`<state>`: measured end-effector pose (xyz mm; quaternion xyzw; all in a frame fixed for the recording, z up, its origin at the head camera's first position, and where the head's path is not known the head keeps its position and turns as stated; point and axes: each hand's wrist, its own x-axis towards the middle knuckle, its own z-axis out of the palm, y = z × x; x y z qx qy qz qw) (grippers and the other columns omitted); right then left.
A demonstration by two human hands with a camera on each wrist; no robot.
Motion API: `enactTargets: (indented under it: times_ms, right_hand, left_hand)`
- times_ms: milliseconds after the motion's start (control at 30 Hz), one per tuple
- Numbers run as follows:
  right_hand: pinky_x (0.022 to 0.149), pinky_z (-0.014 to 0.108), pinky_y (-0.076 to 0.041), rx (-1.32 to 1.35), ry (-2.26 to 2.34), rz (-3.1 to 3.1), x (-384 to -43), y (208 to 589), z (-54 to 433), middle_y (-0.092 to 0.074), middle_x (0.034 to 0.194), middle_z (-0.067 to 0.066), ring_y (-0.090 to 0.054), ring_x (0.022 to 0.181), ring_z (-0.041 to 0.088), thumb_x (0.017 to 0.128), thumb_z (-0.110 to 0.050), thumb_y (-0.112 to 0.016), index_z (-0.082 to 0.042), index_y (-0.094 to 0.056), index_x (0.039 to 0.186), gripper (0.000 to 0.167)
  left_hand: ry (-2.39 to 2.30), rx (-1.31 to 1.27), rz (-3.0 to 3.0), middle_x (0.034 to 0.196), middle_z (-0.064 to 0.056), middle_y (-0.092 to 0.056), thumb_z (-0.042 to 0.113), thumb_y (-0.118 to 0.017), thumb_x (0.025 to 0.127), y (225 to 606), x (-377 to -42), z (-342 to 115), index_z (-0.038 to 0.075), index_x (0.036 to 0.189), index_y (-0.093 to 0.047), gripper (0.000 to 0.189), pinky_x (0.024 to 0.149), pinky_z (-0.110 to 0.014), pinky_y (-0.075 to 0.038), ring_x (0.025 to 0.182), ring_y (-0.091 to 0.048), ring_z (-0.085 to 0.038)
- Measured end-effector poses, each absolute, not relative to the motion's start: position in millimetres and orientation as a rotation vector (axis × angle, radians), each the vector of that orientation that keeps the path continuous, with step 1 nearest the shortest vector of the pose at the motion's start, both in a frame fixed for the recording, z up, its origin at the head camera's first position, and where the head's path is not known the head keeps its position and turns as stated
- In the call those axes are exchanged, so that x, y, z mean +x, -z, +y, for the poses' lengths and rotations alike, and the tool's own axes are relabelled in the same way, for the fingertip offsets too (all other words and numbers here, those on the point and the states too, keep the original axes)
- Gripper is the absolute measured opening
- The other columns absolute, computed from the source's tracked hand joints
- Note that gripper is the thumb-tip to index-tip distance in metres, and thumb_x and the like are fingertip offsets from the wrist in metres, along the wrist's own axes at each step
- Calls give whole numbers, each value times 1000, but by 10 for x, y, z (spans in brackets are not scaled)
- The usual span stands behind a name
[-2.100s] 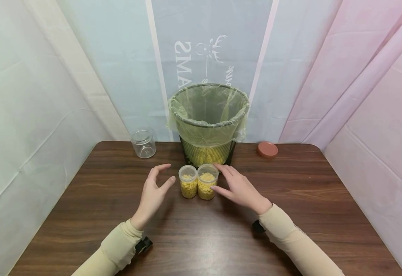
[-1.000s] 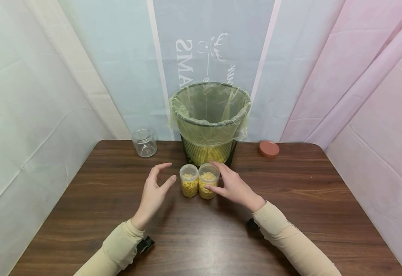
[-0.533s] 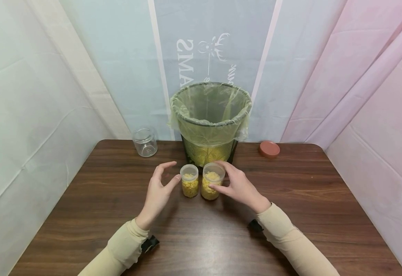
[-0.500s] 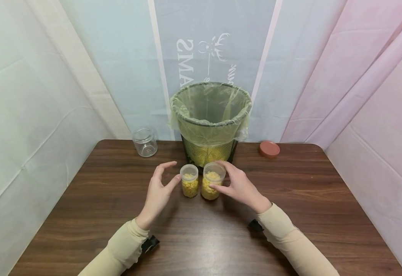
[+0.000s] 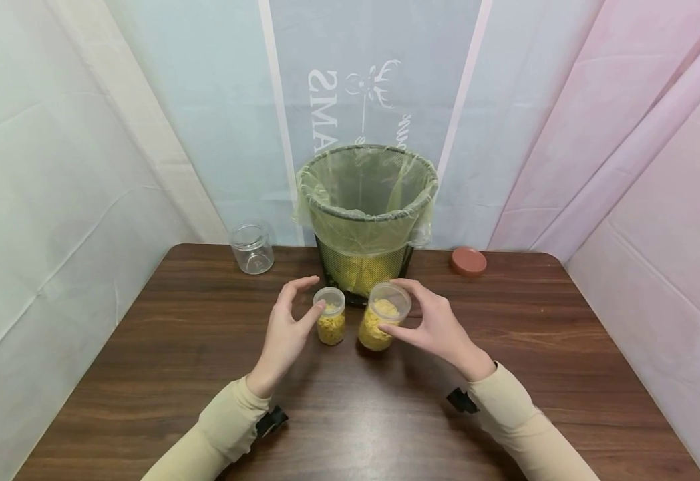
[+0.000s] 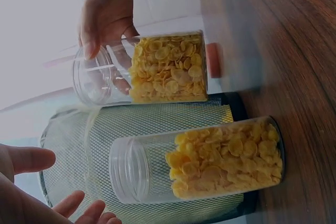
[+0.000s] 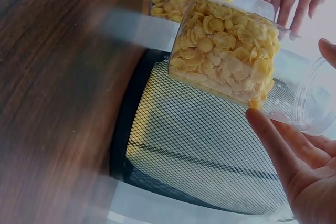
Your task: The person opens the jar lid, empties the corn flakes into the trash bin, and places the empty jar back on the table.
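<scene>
My right hand (image 5: 446, 334) grips a clear plastic jar of cornflakes (image 5: 379, 332) near its lidless mouth, fingers on the far side and thumb in front. That jar leans to the right; in the left wrist view its base shows raised above the table. Beside it, a second, narrower open jar of cornflakes (image 5: 330, 329) stands upright. My left hand (image 5: 284, 334) curves loosely around the left of this standing jar. Thumb and fingers are spread, and in the left wrist view a gap shows between them and the jar's rim.
Right behind the jars stands a black mesh bin (image 5: 356, 267) with a pale green liner (image 5: 362, 234) and something yellow low inside. An empty clear jar (image 5: 252, 250) is at the table's back left, a reddish-brown round lid (image 5: 469, 260) at the back right. Fabric walls surround the table.
My right hand has taken hold of the wider jar and moved it right, away from the narrower one, tilting it. My left hand has come closer to the narrower jar.
</scene>
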<state>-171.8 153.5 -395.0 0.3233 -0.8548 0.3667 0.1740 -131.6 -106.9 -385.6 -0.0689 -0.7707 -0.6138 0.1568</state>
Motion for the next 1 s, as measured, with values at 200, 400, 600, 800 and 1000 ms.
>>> enactTargets:
  times_ms: [200,400,600,800,1000]
  right_hand:
    - [72,24,-55,937,-1198,-2360,-1638,3856,1587,-66,112,3,-69,84,17,67,-24,-86,-12,-54,126,68]
    - [66,31,-57,941,-1277,-2310,-1461,3579,1560,-65,108,17,-70,78,28,64,-6,-86,1,-55,120,65]
    - [65,35,-57,921,-1290,-2310,-1376,3407,1562,-65,107,21,-68,80,32,62,-1,-84,6,-54,118,63]
    - [69,23,-53,882,-1208,-2281,-1365,3352,1588,-68,104,18,-65,91,30,60,-2,-85,5,-56,116,63]
    - [67,22,-54,862,-1272,-2258,-1364,3309,1616,-68,105,17,-65,91,29,61,0,-84,6,-56,117,63]
  left_hand:
    - [1816,-233,-2192,128,-13,-55,5,-66,86,3794,-1300,-978,6,123,-57,38,99,-52,-37,113,-51,-36]
    - [1816,-270,-2208,130,-21,-52,-1,-63,86,3544,-1169,-881,-2,123,-55,38,104,-51,-34,121,-49,-36]
    - [1816,-304,-2193,128,-21,-53,-2,-63,85,3495,-1161,-819,-3,123,-56,38,106,-51,-34,123,-47,-32]
    - [1816,-344,-2198,130,-14,-53,3,-67,85,3703,-1263,-790,3,125,-56,41,104,-51,-37,123,-47,-31]
    - [1782,-390,-2256,131,0,-52,16,-68,87,3769,-1257,-754,19,126,-56,40,103,-47,-38,122,-49,-26]
